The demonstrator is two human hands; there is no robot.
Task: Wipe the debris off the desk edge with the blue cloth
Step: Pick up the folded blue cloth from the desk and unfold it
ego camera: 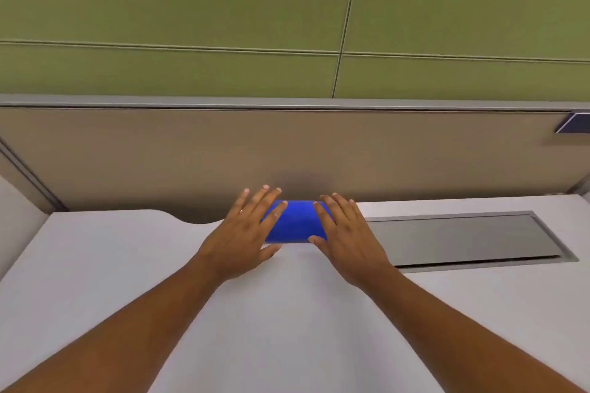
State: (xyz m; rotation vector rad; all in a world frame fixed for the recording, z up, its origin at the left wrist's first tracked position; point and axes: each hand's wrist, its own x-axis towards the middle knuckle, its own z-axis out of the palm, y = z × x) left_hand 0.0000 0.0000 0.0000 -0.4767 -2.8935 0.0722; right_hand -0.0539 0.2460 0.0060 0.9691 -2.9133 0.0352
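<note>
Where the pale desk point(95, 265) meets the brown partition point(159, 153) on the left, its back edge curves inward into a shallow notch point(198, 217), dark with shadow. Just right of that notch lies the left hand point(245, 233), palm down and spread flat, fingers fanned apart and pointing toward the partition. Its outer fingers lie over the back edge of the desk, while the fingers nearest the middle press on the left end of the blue cloth point(295, 222); the thumb rests on the desk just in front of the cloth. Nothing is pinched or gripped, only pressed flat.

That cloth sits right at the back edge of the desk, against the foot of the partition, between the two hands, folded into a small rectangle. No debris can be made out on the surface at this sharpness.

Next comes the right hand point(344, 233), also open and palm down, fingers closer together, covering the right end of the cloth, its thumb touching the front corner. Both bare forearms reach in from the bottom.

Further right, a grey metal cable flap point(463, 238) is set flush into the desk, just beside the right hand. Above the partition rises a green panelled wall point(191, 9).
</note>
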